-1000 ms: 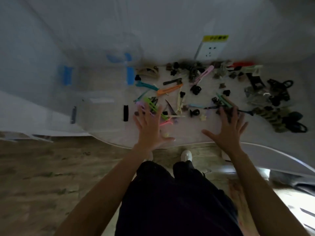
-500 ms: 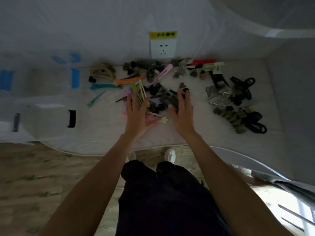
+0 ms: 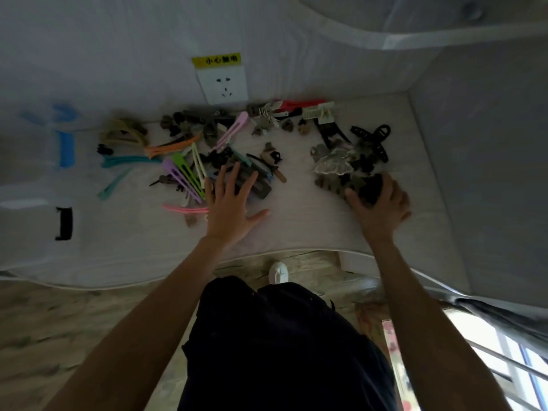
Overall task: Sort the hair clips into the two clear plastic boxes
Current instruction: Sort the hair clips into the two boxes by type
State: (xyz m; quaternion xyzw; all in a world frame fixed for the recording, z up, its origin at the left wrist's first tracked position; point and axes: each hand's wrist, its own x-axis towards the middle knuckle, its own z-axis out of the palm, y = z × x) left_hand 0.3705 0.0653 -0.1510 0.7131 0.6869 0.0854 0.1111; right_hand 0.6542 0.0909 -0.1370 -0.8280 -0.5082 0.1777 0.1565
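Dark claw clips point(image 3: 360, 185) at right are being cupped by the right hand point(image 3: 382, 207), seemingly gathering them, while the left hand point(image 3: 229, 209) is resting flat, fingers spread, corralling pastel plastic duckbill clips point(image 3: 184, 173) on the pale surface point(image 3: 296, 229).

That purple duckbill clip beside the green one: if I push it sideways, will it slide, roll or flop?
The purple duckbill clip looks long, flat and rigid, so it should slide rather than roll or flop. It seems thin and probably light. It lies against the green clip, so a sideways push would likely drag that along.
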